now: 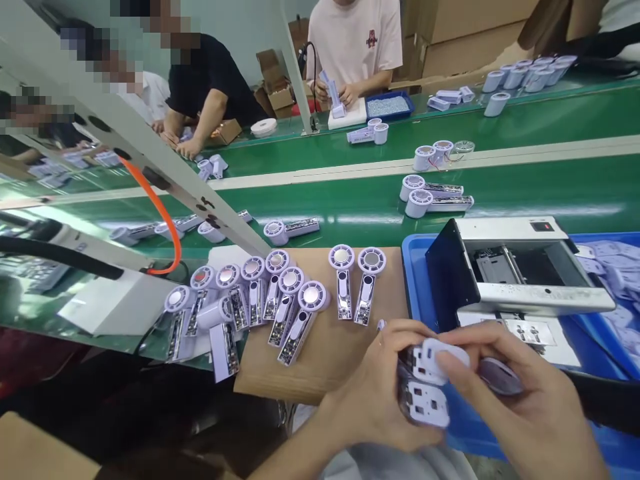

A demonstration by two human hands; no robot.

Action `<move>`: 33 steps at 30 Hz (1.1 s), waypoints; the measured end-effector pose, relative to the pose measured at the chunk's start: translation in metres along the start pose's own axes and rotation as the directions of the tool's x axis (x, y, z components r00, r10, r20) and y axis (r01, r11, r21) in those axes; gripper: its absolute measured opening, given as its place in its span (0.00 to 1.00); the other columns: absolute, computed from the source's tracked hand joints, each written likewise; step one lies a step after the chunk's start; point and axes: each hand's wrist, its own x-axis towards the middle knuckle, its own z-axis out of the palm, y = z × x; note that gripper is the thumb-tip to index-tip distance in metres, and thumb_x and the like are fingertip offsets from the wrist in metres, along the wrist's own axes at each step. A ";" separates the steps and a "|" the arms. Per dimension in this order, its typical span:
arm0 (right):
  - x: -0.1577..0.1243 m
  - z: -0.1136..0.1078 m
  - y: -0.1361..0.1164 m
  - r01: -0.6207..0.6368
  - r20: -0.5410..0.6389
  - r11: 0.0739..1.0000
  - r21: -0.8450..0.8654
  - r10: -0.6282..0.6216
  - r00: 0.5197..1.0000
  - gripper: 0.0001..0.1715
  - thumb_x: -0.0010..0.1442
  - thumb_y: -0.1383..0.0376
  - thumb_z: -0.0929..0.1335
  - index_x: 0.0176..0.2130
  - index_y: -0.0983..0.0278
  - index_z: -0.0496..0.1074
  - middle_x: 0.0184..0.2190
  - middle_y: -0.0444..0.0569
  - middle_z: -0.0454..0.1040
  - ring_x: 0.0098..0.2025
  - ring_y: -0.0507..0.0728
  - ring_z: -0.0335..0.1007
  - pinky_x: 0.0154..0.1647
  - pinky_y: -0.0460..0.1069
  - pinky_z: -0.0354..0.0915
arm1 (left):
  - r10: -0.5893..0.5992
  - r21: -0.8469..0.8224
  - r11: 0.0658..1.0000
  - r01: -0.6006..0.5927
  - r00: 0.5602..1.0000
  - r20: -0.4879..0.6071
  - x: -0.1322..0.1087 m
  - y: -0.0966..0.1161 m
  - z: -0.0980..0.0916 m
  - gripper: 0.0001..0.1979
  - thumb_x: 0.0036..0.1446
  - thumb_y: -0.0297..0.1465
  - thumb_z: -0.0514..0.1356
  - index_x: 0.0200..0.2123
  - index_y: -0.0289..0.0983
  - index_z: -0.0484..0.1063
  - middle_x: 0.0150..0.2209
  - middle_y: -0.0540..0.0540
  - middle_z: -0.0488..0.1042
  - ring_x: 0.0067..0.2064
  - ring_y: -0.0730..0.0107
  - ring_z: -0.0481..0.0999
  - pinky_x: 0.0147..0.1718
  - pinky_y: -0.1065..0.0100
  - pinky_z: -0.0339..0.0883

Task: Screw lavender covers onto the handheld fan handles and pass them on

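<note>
My left hand (pixel 373 390) is wrapped round two lavender handheld fans, whose white handle ends with small square slots (pixel 429 405) face right. The rest of both fans is hidden by the hand. My right hand (pixel 525 393) pinches a small pale lavender plastic cover (pixel 447 357) between thumb and fingers, against the upper handle end. A second oval piece (pixel 500 375), greyish and shiny, sits within the fingers of the same hand. Just beyond my hands, two fans with exposed circuit boards (pixel 367 283) lie on brown cardboard (pixel 325 350).
More open-handled fans (pixel 290 300) crowd the cardboard's left side. At right, a metal-framed machine (pixel 530 267) stands over a blue tray (pixel 413 267) by loose lavender parts (pixel 617 280). A green conveyor (pixel 345 217) carries fans. A slanted white post (pixel 175 173) rises at left; co-workers sit opposite.
</note>
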 end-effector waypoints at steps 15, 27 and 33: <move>0.023 -0.010 -0.001 0.211 0.048 0.977 -0.035 -0.209 0.977 0.38 0.67 0.35 0.85 0.50 0.63 0.80 0.35 0.53 0.69 0.44 0.65 0.78 0.42 0.51 0.84 | 0.123 0.090 0.989 -0.119 0.992 -0.039 0.020 -0.011 0.001 0.42 0.59 0.30 0.78 0.67 0.51 0.57 0.62 0.41 0.78 0.58 0.55 0.85 0.59 0.49 0.81; 0.011 -0.030 0.004 0.211 0.009 0.975 -0.071 -0.211 0.978 0.36 0.68 0.37 0.84 0.52 0.63 0.82 0.40 0.56 0.74 0.53 0.69 0.80 0.49 0.52 0.86 | 0.274 0.188 0.949 -0.253 0.957 -0.095 0.027 -0.021 0.013 0.54 0.50 0.69 0.81 0.64 0.47 0.62 0.53 0.46 0.80 0.46 0.61 0.83 0.45 0.58 0.76; 0.004 -0.035 0.002 0.215 0.000 0.972 -0.094 -0.216 0.976 0.37 0.68 0.35 0.84 0.52 0.63 0.83 0.41 0.56 0.74 0.54 0.69 0.80 0.49 0.52 0.85 | 0.226 0.170 0.961 -0.217 0.973 -0.034 0.022 -0.022 0.014 0.52 0.51 0.73 0.77 0.64 0.50 0.62 0.56 0.46 0.81 0.48 0.59 0.82 0.50 0.56 0.74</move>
